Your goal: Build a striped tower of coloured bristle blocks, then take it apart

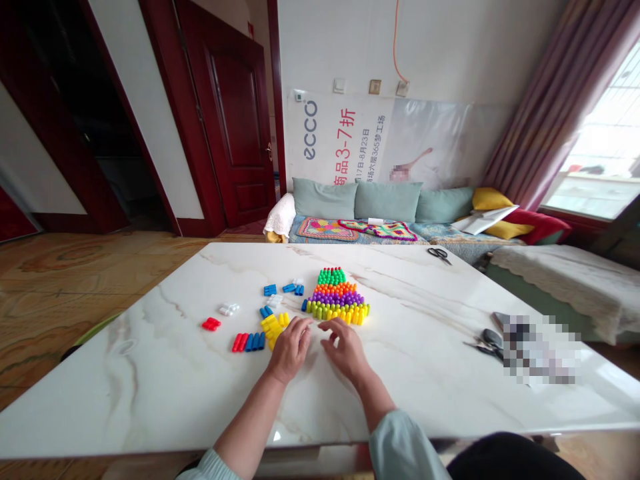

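- From my remote view, I saw the left hand [293, 348] reach in from below, its wrist bent slightly and fingers curled toward the right hand; I could not tell whether it pinched anything.
- The right hand [345, 348] faced it across a narrow gap, fingers bent and thumb apart from the index finger, the grip loose; I made out nothing in it.
- Just beyond the right hand lay the multicoloured cluster [339, 297], stepped and narrow at its far end, banded from far to near in red, green, orange, purple, lime and yellow.
- Beside the left hand's fingers were yellow pieces [271, 327], grouped at differing angles.
- Left of that hand, red pieces [239, 343] and blue pieces [255, 342] lay side by side in a row.
- Farther out on that side I saw white pieces [229, 309] and a separate red group [211, 324].
- Well right of the right hand, black-handled scissors [490, 343] rested on the marbled table [175, 380].
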`<action>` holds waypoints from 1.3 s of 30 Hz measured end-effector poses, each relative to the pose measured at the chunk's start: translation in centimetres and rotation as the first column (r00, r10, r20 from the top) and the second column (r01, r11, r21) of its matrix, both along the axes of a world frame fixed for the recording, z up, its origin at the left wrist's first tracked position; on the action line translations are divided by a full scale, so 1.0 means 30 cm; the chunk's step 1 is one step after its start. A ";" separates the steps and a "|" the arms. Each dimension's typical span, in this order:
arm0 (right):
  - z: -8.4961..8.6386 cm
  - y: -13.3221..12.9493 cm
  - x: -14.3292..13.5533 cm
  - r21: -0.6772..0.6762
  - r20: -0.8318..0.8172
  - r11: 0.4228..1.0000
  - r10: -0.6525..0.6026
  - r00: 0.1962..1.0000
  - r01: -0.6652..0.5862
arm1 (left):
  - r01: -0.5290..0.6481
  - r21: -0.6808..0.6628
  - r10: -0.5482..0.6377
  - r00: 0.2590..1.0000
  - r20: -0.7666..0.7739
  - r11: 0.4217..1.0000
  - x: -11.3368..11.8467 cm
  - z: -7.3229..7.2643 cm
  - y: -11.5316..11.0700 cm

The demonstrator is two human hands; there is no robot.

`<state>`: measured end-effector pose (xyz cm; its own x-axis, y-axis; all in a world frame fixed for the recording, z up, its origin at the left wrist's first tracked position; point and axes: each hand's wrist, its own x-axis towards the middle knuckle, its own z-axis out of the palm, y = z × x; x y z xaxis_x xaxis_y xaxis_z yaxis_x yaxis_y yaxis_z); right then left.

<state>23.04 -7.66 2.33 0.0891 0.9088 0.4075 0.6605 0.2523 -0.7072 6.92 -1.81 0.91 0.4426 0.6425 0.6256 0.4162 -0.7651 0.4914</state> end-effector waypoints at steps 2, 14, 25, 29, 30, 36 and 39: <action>-0.010 0.003 -0.053 -0.011 0.005 0.987 0.159 0.987 -0.159 | 0.027 -0.010 -0.027 0.999 0.023 1.000 -0.004 0.008 -0.004; -0.072 -0.003 -0.121 0.067 0.088 0.986 0.145 0.985 -0.151 | 0.096 -0.054 -0.100 0.992 -0.073 0.994 -0.003 0.004 -0.010; -0.065 0.018 -0.082 -0.056 -0.448 0.995 -0.098 0.889 0.081 | 0.038 -0.069 -0.046 0.992 -0.120 0.997 0.003 -0.001 -0.009; -0.073 0.024 -0.069 -0.100 -0.619 0.995 -0.070 0.782 0.009 | 0.002 -0.071 -0.013 0.988 -0.151 0.997 0.003 -0.004 -0.008; -0.075 0.025 -0.069 -0.097 -0.625 0.995 -0.064 0.778 0.004 | -0.006 -0.073 -0.005 0.988 -0.152 0.997 0.003 -0.004 -0.008; -0.080 0.023 -0.073 0.046 -0.520 0.990 -0.091 0.849 0.135 | -0.042 -0.036 0.039 0.994 -0.100 0.998 0.004 -0.006 -0.003; -0.083 0.025 -0.074 0.036 -0.536 0.993 -0.079 0.841 0.116 | -0.016 0.000 0.016 0.996 -0.092 1.000 0.004 -0.009 0.004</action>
